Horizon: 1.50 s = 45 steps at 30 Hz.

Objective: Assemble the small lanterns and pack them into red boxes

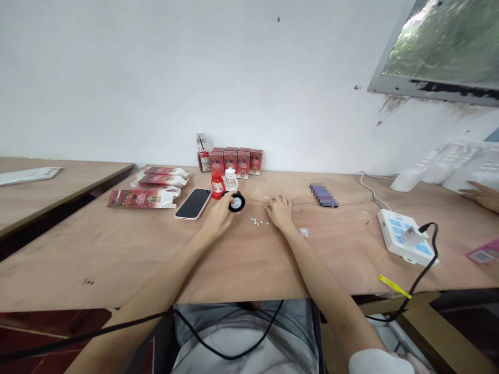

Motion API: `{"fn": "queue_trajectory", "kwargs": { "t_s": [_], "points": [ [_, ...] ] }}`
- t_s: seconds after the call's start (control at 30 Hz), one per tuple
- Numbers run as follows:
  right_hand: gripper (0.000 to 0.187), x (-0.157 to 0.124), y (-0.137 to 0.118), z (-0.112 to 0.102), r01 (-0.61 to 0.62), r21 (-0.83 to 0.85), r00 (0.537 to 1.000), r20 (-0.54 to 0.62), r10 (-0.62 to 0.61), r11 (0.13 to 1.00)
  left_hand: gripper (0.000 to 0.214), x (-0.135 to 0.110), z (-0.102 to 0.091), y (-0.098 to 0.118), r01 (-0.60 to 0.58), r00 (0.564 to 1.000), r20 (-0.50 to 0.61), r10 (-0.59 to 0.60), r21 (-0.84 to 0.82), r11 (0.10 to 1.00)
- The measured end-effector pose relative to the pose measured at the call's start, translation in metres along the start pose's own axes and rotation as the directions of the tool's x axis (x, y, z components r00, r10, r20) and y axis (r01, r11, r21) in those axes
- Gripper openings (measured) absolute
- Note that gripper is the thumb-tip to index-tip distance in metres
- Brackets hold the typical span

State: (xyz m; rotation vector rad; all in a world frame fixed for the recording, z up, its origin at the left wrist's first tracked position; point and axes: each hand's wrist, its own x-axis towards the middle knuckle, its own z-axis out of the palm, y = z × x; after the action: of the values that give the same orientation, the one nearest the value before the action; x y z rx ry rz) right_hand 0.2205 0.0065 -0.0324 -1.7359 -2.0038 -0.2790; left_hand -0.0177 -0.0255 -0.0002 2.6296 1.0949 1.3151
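My left hand is closed around a small black lantern, tipped so that its round base with a pale disc faces me. My right hand rests on the tabletop with its fingers apart, and I see nothing held in it. Between the hands lie several small round button cells. A little white cluster of parts is just right of my right wrist. Behind my left hand stand a red lantern and a white lantern.
Several red boxes stand by the wall, beside a red bottle-like item in clear wrap. Unfilled-looking cartons and a phone lie left. Rightward are another phone, a power strip and another person's hand.
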Motion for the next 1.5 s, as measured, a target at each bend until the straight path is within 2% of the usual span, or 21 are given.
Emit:
{"fn": "queue_trajectory", "kwargs": {
  "t_s": [0.33, 0.67, 0.8, 0.93, 1.07, 1.13, 1.27, 1.5],
  "points": [
    [0.012, -0.001, -0.003, -0.002, -0.144, 0.08, 0.987, -0.055, 0.149, 0.986, 0.022, 0.0, 0.002, -0.001, 0.003, 0.999, -0.038, -0.002, 0.02, 1.0],
    [0.01, 0.0, 0.001, 0.001, -0.16, 0.146, 0.981, -0.086, 0.174, 0.976, 0.022, 0.0, 0.002, -0.001, -0.015, 1.0, -0.014, 0.016, 0.026, 1.0],
    [0.013, 0.001, -0.006, -0.004, -0.018, 0.374, 0.963, -0.241, 0.116, 0.927, 0.023, -0.001, 0.002, 0.0, -0.041, 0.999, 0.007, 0.041, 0.005, 0.999],
    [0.017, -0.005, -0.028, -0.015, 0.176, 0.606, 0.909, -0.403, 0.109, 0.776, 0.04, -0.003, 0.004, -0.001, -0.055, 0.998, -0.001, 0.055, 0.004, 0.998],
    [0.017, -0.015, -0.051, -0.025, 0.456, 0.587, 0.833, -0.546, -0.088, 0.669, 0.051, -0.004, 0.006, -0.002, -0.102, 0.994, -0.043, 0.103, 0.025, 0.995],
    [0.018, -0.019, -0.057, -0.027, 0.548, 0.543, 0.792, -0.581, -0.187, 0.636, 0.052, -0.003, 0.006, -0.002, -0.106, 0.993, -0.045, 0.107, 0.03, 0.994],
    [0.02, -0.022, -0.059, -0.026, 0.588, 0.483, 0.772, -0.574, -0.272, 0.649, 0.052, -0.002, 0.005, 0.0, -0.12, 0.992, -0.033, 0.12, 0.022, 0.993],
    [0.018, -0.022, -0.058, -0.027, 0.606, 0.439, 0.749, -0.597, -0.289, 0.663, 0.052, -0.002, 0.004, 0.002, -0.161, 0.986, -0.037, 0.162, 0.013, 0.987]
  ]
}}
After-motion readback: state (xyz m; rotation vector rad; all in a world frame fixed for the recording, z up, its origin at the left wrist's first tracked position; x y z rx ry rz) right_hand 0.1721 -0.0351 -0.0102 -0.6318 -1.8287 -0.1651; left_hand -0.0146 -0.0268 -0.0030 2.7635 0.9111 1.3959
